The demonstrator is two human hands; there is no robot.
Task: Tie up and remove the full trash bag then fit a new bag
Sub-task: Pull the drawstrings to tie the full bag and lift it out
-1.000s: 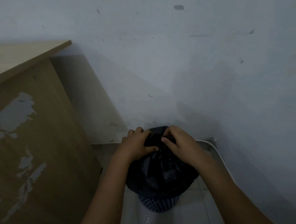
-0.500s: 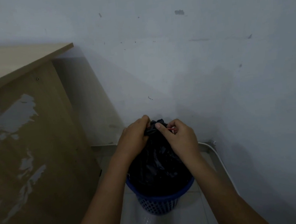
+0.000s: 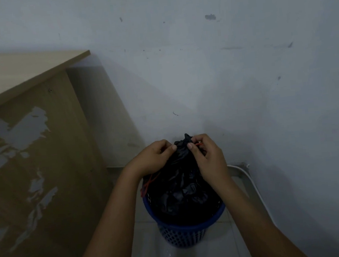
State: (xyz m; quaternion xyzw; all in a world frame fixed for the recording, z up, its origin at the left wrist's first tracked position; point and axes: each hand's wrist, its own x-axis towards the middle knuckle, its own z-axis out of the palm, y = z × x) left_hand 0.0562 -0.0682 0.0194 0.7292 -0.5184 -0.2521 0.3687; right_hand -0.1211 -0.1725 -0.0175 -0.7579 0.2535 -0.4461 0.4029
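A black trash bag point(image 3: 182, 187) sits in a blue perforated bin point(image 3: 183, 233) on the tiled floor against the wall. The bag's mouth is gathered into a bunched neck that sticks up above the rim. My left hand point(image 3: 154, 157) grips the left side of that neck. My right hand point(image 3: 207, 155) pinches the right side, with a thin red drawstring point(image 3: 199, 144) showing at its fingers. Another loop of red drawstring point(image 3: 149, 184) hangs below my left wrist over the bin's rim.
A worn wooden desk point(image 3: 32, 152) with peeled veneer stands close on the left. The grey wall point(image 3: 242, 80) is right behind the bin. A white cable point(image 3: 250, 178) runs along the floor at the right.
The bag's mouth has been pulled off the bin's rim and gathered upward into a neck. Both hands rose with it, and the blue rim and red drawstring came into sight.
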